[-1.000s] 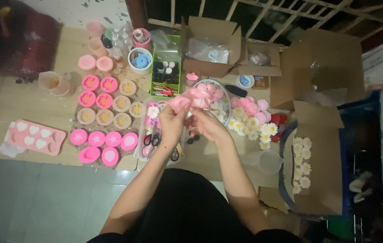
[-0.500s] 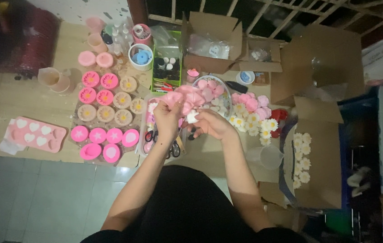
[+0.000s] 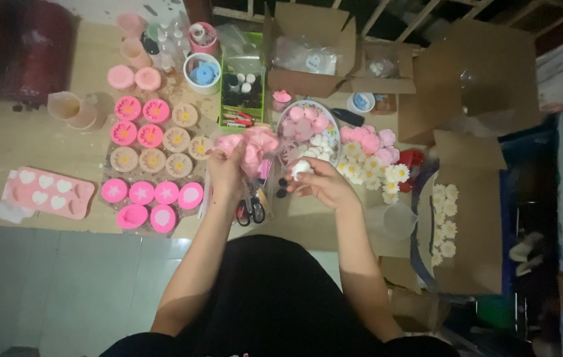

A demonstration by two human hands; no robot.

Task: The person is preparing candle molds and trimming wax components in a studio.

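Observation:
My left hand [image 3: 227, 173] grips a floppy pink silicone mould [image 3: 252, 147], bent and lifted above a clear tray [image 3: 207, 182] that holds scissors [image 3: 250, 210]. My right hand [image 3: 318, 182] holds a small white moulded piece [image 3: 301, 166] in its fingertips, just right of the mould. A round bowl [image 3: 284, 118] of pink and white moulded pieces lies just beyond both hands. White daisy-shaped pieces [image 3: 374, 173] and pink flower pieces [image 3: 367, 140] are heaped to the right of the bowl.
Round pink and tan flower moulds [image 3: 152, 139] fill the left, with a pink heart mould tray [image 3: 46, 192] further left. A green caddy [image 3: 242, 96], cups [image 3: 73, 112] and open cardboard boxes [image 3: 308, 56] line the back. A box flap [image 3: 476, 225] with daisies [image 3: 443, 228] lies at right.
My hands have parted: the left drew the pink mould to the left, while the right came away holding a white piece and moved right and down. The view shifted slightly.

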